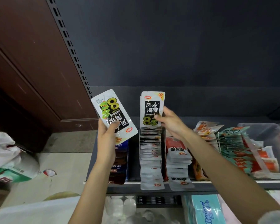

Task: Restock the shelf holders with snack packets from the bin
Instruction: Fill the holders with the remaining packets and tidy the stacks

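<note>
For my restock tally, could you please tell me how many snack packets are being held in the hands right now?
2: one upside down and tilted in the left hand (left packet), one upright in the right hand (right packet) above the holder row. More may hide behind.

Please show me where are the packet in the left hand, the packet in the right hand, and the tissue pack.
Left packet (113, 113), head view, printed front.
Right packet (152, 107), head view, black label.
Tissue pack (207, 209), head view, blue top.

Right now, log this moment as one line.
left hand: holds inverted packet | right hand: pinches upright packet above holder row
</note>
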Demonstrator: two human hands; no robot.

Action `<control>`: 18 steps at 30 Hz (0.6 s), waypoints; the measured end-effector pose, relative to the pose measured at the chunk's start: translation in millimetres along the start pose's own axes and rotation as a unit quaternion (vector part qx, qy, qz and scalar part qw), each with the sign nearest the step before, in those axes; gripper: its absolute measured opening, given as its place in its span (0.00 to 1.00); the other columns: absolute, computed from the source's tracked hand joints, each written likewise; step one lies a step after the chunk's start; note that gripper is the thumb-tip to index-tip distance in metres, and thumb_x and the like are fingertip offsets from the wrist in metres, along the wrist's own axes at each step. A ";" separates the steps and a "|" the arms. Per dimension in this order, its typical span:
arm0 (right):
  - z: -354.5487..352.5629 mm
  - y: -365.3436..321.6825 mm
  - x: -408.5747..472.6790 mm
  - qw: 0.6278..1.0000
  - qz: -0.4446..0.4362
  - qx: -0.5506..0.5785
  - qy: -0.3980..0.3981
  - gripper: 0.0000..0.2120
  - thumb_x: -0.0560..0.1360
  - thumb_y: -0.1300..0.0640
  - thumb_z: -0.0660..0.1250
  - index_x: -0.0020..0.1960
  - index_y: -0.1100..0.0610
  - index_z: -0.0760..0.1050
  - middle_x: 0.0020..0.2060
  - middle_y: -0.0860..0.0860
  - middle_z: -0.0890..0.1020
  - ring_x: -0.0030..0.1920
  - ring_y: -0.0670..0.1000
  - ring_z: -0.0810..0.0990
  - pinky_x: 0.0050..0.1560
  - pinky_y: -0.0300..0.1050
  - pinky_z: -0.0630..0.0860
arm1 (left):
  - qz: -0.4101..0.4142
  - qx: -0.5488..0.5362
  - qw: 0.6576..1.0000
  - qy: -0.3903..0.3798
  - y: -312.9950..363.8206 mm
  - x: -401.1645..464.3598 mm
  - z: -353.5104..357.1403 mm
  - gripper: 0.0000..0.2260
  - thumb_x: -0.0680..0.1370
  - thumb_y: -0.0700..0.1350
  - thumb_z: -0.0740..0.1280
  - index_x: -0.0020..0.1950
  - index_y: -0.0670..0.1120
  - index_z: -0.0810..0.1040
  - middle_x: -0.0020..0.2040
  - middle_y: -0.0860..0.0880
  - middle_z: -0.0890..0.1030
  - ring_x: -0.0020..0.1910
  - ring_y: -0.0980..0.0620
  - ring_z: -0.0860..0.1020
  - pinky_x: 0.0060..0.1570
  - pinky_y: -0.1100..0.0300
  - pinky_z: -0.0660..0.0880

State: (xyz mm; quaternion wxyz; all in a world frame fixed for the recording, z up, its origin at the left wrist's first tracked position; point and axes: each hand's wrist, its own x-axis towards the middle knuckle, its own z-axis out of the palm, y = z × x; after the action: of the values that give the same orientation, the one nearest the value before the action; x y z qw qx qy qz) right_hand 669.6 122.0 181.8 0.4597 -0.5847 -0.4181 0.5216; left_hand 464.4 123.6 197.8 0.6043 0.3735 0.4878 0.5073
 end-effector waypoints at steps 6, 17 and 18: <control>-0.6 12.9 -6.7 0.989 -0.001 -0.149 -0.010 0.20 0.74 0.72 0.62 0.55 0.49 0.77 0.51 0.46 0.81 0.57 0.49 0.77 0.64 0.49 0.71 | 0.001 0.023 1.000 0.000 4.9 4.6 -7.6 0.15 0.80 0.40 0.63 0.66 0.49 0.71 0.57 0.49 0.81 0.54 0.47 0.81 0.44 0.55 0.77; 1.4 -3.0 -16.3 0.890 -0.216 -0.398 0.046 0.14 0.73 0.39 0.65 0.51 0.48 0.79 0.47 0.40 0.82 0.43 0.39 0.78 0.41 0.44 0.75 | 0.030 0.070 0.996 -0.035 6.6 6.8 -0.8 0.12 0.79 0.41 0.64 0.57 0.57 0.71 0.55 0.54 0.81 0.52 0.54 0.82 0.46 0.59 0.79; 3.9 -2.3 -16.0 0.877 -0.226 -0.420 0.061 0.16 0.73 0.38 0.64 0.50 0.49 0.78 0.45 0.41 0.82 0.41 0.42 0.78 0.39 0.44 0.74 | 0.039 0.083 0.995 -0.042 5.8 7.1 2.2 0.12 0.79 0.40 0.64 0.57 0.57 0.71 0.55 0.55 0.81 0.52 0.56 0.81 0.44 0.62 0.79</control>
State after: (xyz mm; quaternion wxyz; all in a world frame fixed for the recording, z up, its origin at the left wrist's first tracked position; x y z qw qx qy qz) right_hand 664.0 107.4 187.5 0.3012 -0.6431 -0.6897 0.1416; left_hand 465.1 131.8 202.4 0.5707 0.4619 0.4877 0.4724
